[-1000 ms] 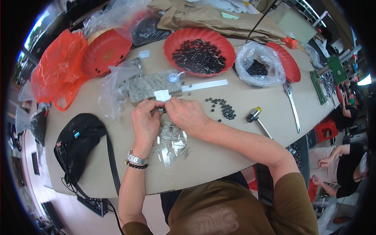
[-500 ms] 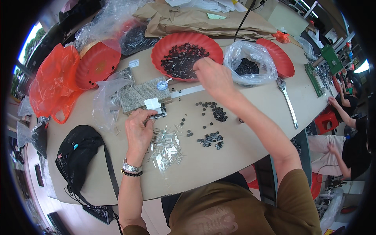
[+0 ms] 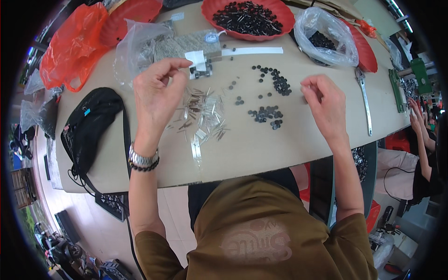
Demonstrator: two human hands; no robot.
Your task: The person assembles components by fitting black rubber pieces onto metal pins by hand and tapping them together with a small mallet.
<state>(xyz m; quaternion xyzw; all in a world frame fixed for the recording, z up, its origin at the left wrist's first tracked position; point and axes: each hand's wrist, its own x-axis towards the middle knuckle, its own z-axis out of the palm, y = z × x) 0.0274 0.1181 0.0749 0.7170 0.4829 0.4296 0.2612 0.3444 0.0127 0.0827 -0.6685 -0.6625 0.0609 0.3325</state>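
My left hand (image 3: 156, 95) hovers over a loose pile of thin metal pins (image 3: 205, 116), its fingers curled toward a small white-labelled pack (image 3: 198, 63); whether it pinches anything is unclear. My right hand (image 3: 326, 105) is off to the right, fingers pinched together, with a small dark piece showing at the fingertips. Between the hands, small black round pieces (image 3: 268, 114) lie scattered on the beige table (image 3: 261, 149), with a second cluster (image 3: 279, 84) further back.
A red tray of black parts (image 3: 247, 16) and a clear bag of black pieces (image 3: 324, 37) stand at the back. An orange plastic bag (image 3: 74, 44) and black mesh bag (image 3: 91, 126) lie left. A metal tool (image 3: 364, 100) lies right; another person's hands (image 3: 415, 116) work beyond.
My right hand has come back from the red tray to the table's right side. The left hand has lifted off the labelled pack. The view has tilted closer toward me.
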